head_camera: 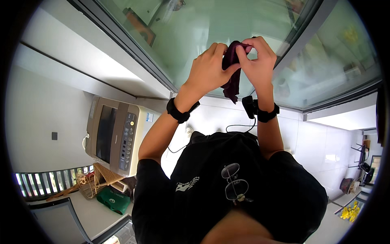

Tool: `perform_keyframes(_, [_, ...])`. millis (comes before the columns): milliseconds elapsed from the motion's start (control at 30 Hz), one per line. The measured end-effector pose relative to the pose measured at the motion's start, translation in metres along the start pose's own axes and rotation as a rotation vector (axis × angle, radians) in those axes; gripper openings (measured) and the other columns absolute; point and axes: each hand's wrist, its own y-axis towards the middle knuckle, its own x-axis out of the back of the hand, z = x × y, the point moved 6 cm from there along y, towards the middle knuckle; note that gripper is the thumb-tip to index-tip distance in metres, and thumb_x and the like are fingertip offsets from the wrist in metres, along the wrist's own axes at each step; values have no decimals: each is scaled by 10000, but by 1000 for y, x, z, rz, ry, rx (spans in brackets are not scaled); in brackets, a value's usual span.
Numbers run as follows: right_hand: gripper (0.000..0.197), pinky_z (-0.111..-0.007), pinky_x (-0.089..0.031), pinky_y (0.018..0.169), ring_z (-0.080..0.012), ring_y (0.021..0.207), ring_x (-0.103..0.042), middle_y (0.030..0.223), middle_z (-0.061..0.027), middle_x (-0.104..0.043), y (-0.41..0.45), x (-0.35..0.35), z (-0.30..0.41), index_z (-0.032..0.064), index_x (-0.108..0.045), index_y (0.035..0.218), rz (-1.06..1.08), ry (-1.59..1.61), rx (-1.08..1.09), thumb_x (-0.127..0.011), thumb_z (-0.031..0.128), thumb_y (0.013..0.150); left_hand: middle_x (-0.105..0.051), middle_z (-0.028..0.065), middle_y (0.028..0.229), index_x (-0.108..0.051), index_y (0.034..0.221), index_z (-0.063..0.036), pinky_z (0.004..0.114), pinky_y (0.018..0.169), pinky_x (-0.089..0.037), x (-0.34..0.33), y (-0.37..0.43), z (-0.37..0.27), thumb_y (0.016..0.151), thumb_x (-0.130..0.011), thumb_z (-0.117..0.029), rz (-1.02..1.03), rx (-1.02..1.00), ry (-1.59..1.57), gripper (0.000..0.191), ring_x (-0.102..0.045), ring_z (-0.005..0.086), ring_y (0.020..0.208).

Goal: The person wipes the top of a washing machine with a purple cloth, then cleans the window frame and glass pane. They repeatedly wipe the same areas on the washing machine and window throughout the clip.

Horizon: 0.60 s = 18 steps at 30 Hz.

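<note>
A dark maroon cloth [232,87] hangs between my two hands, in front of the glass panes. My left hand [210,67] grips its left side, with the thumb pointing across the cloth. The thumb and fingers of my right hand [258,59] pinch its upper right part. Below the hands, the bunched lower end dangles free. Its exact kind is hard to tell from the folds. Black straps with small devices circle both wrists; a cable shows below the right one.
A framed glass panel [195,39] stands right before me, meeting a second glass pane [329,61] on the right. To my left is a top-loading washing machine [122,134]. Behind it lie a wicker basket [102,177] and a green bag [114,199]. White tiles [317,140] cover the floor.
</note>
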Motion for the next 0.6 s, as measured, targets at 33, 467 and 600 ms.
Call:
perform_keyframes(33, [122, -301, -474, 574, -166, 618, -581, 700, -9, -607, 1, 0, -1, 83, -666, 786, -3, -9, 18, -762, 54, 717, -674, 136, 960, -607, 1019, -22, 381, 673, -550, -4, 2, 2, 845, -751, -165, 6, -17, 0, 268, -698, 293, 805])
perform_keyframes(467, [153, -302, -501, 602, -197, 661, -640, 762, -63, -663, 50, 59, -65, 43, -716, 871, -180, -203, -7, -796, 76, 744, -664, 184, 909, -611, 983, 8, 435, 698, -518, -15, 55, 40, 808, -663, 23, -22, -77, 117, 183, -647, 373, 769])
perform_keyframes(600, [142, -316, -503, 613, -210, 673, -642, 776, -73, -664, 60, 82, -82, 40, -714, 870, -237, -243, -19, -788, 78, 755, -651, 194, 902, -597, 967, 21, 462, 708, -511, -25, 75, 31, 811, -635, 40, 31, -130, 169, 162, -636, 395, 796])
